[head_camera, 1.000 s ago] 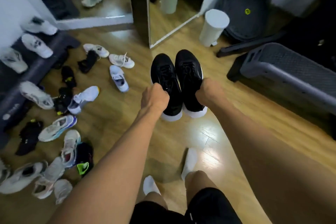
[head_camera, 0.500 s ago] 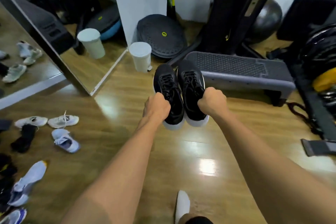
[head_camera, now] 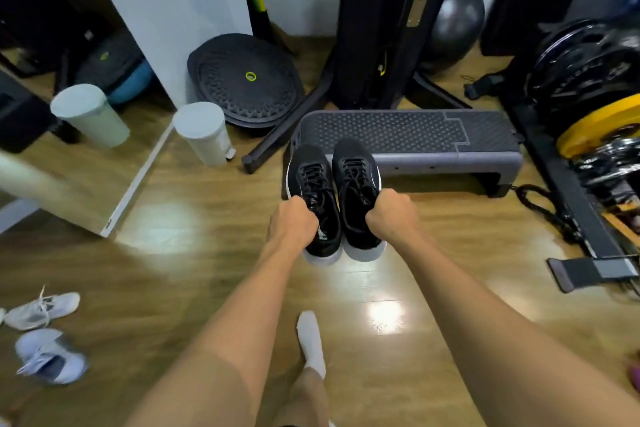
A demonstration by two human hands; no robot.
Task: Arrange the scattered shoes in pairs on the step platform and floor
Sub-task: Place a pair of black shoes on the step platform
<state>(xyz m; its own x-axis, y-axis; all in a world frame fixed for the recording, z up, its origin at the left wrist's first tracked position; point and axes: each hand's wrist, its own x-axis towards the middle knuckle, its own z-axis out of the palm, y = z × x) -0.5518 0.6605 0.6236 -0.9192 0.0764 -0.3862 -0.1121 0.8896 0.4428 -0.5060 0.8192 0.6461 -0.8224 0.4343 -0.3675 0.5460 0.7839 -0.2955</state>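
Observation:
I carry a pair of black shoes with white soles in the air, side by side, toes pointing away. My left hand (head_camera: pixel 294 222) grips the left black shoe (head_camera: pixel 311 180) at its collar. My right hand (head_camera: pixel 393 217) grips the right black shoe (head_camera: pixel 353 170) the same way. Just beyond the toes stands a grey step platform (head_camera: pixel 415 132) with a studded black top; nothing lies on it. A white shoe (head_camera: pixel 41 310) and a pale blue shoe (head_camera: pixel 50 355) lie on the floor at the lower left.
A white pedal bin (head_camera: pixel 204 133) stands left of the platform, beside a black balance disc (head_camera: pixel 246 80). A black rack upright (head_camera: pixel 381 24) rises behind the platform. Weight plates (head_camera: pixel 595 128) and straps crowd the right. A mirror (head_camera: pixel 69 107) leans at the left. My socked foot (head_camera: pixel 311 340) is below.
The view has swung right, away from the shoe pile. The step platform has come nearer and now sits straight ahead. Both hands still hold the black pair.

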